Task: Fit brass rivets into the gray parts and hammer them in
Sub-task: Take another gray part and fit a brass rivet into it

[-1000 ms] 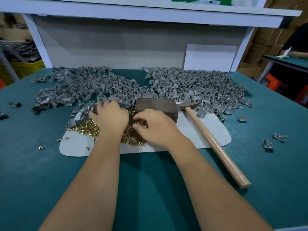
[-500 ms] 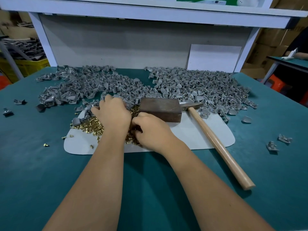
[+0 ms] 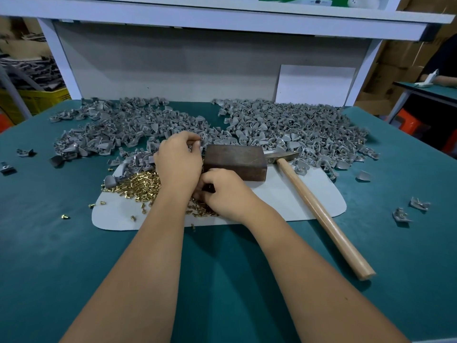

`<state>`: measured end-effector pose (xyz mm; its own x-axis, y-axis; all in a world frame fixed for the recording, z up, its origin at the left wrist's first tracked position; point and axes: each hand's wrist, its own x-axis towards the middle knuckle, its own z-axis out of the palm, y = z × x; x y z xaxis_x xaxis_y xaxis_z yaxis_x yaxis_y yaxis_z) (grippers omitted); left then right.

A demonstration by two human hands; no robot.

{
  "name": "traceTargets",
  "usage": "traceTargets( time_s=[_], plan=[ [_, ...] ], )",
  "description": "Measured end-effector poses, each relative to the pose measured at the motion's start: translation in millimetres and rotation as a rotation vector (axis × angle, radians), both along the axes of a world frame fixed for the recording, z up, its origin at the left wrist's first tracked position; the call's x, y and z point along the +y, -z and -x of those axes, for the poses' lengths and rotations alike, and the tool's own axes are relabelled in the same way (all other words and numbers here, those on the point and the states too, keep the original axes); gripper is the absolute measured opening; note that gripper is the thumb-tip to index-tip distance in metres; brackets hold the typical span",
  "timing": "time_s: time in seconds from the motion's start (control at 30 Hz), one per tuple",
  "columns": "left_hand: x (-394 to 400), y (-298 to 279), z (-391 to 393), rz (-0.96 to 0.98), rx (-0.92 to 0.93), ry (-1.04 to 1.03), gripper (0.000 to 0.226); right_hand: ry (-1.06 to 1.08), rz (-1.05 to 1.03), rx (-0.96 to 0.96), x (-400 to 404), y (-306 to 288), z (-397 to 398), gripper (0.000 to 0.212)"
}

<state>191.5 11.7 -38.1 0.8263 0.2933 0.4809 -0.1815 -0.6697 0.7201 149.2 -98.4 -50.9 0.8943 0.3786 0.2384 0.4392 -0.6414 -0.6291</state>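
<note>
A heap of brass rivets (image 3: 137, 186) lies on the left part of a white mat (image 3: 284, 201). Gray parts are spread in two big piles, one at the back left (image 3: 108, 129) and one at the back right (image 3: 296, 127). My left hand (image 3: 178, 164) is above the far edge of the rivet heap and pinches a gray part between curled fingertips. My right hand (image 3: 223, 193) sits just in front of a dark wooden block (image 3: 235, 162), with its fingers curled down into the rivets, pinching one. The hammer (image 3: 319, 211) lies on the mat to the right, untouched.
Loose gray parts lie at the table's left edge (image 3: 7, 167) and at the right (image 3: 401, 215). Stray rivets (image 3: 64, 216) dot the green tabletop left of the mat. A white shelf frame and back panel close off the far side. A yellow crate (image 3: 37, 100) stands behind on the left.
My left hand has lifted off the rivet heap toward the gray parts and now pinches one. My right hand has shifted left until it is close beside the left hand.
</note>
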Motion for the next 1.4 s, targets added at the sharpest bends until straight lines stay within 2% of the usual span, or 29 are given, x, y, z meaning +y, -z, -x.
traceTargets(
  time_s=[0.27,0.4,0.57,0.7,0.8,1.0,1.2,1.4],
  plan=[
    [-3.9,-2.8,-1.9,0.334,0.016,0.116,0.015,0.02,-0.154,-0.012,-2.2,1.4,-0.7,0.017],
    [-4.8,-3.6,-3.2,0.39,0.037,0.155,0.016,0.176,-0.271,-0.133,-5.9,-3.4,-2.7,0.014],
    [-12.4,-2.0,-1.9,0.346,0.041,0.225,0.016,0.389,-0.46,-0.244,-25.1,-11.0,-6.6,0.023],
    [-21.8,3.0,-1.3,0.207,0.019,0.311,0.018,0.499,-0.556,-0.21,-40.5,-12.3,-11.5,0.024],
    [-24.9,6.5,-0.6,0.167,0.035,0.355,0.021,0.557,-0.547,-0.202,-45.8,-12.5,-14.2,0.02],
    [-24.5,6.5,0.5,0.129,0.044,0.331,0.035,0.549,-0.546,-0.214,-46.3,-13.4,-13.9,0.018],
    [-26.6,7.6,2.6,-0.039,0.038,0.311,0.017,0.561,-0.473,-0.282,-48.7,-14.7,-15.6,0.012],
    [-29.5,6.5,4.2,-0.012,0.032,0.37,0.013,0.526,-0.507,-0.199,-48.2,-11.7,-18.3,0.01]
  ],
)
